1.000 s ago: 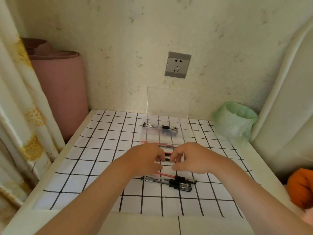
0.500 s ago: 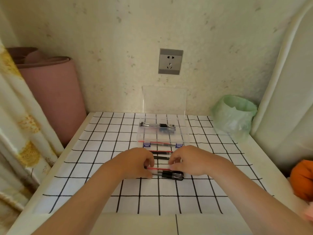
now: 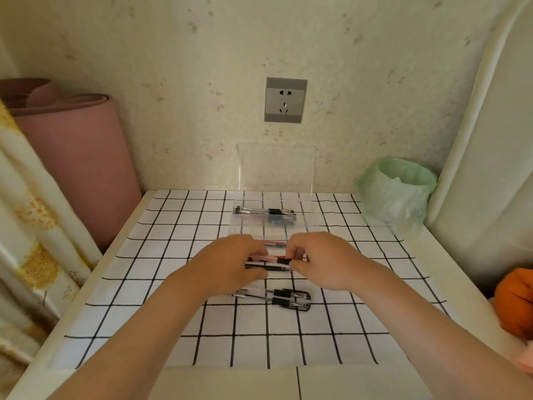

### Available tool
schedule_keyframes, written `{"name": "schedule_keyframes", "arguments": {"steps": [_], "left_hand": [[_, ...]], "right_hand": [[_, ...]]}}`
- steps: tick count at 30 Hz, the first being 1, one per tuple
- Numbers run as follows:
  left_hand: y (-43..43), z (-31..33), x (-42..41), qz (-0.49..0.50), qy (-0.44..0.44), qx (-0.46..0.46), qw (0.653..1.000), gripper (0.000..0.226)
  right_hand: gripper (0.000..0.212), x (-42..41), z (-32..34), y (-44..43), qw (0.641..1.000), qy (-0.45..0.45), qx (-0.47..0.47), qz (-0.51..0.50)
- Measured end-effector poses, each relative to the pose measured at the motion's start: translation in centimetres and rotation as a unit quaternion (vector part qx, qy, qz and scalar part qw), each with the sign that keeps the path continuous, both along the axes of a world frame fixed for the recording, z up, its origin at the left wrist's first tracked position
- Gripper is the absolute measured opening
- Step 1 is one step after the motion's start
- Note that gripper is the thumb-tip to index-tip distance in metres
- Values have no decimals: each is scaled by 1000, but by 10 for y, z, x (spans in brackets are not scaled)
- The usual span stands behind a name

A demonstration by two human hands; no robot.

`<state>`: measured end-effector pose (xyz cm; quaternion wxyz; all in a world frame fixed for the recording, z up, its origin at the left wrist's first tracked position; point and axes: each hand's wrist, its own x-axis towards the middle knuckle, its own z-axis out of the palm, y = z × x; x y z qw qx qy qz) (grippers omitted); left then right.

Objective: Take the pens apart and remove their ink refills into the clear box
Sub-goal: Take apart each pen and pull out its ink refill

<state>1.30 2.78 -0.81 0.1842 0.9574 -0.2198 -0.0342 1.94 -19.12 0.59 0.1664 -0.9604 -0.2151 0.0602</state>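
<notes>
I've got the red pen (image 3: 269, 258) pinched between my left hand (image 3: 230, 262) and right hand (image 3: 320, 259), lying crosswise; the clear box (image 3: 313, 217) sits just beyond.

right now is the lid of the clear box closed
No, the lid stands open, leaning against the wall behind the clear box, whose inside with several pens is exposed.

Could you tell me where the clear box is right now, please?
The clear box sits open at the table's far middle, just beyond both hands, its lid leaning against the wall below the socket.
</notes>
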Motion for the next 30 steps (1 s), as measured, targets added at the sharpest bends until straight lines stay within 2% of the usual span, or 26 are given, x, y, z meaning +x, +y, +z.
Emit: {"name": "schedule_keyframes", "arguments": {"steps": [3,6,8,10,13,17,23,30], "left_hand": [[5,11,5,16,-53,-50,997,10],[11,20,9,41,-29,-64,997,21],[13,21,9,52,9,-68,996,29],[13,18,8,47,9,-57,997,28],[7,16,5,18,-42,-47,998,13],[2,14,6,4,-85,-42,995,18],[0,12,4,-1,-87,-36,996,18],[2,13,2,-4,-72,-47,996,14]], "right_hand": [[20,0,6,5,996,-64,60,16],[30,0,8,9,989,-113,85,33],[26,2,7,10,985,-156,53,60],[24,3,7,12,981,-177,13,74],[25,3,6,14,984,-164,-3,75],[25,-1,7,19,990,-118,-15,72],[29,-1,9,21,990,-111,-61,67],[25,1,7,24,994,-74,-40,70]]}}
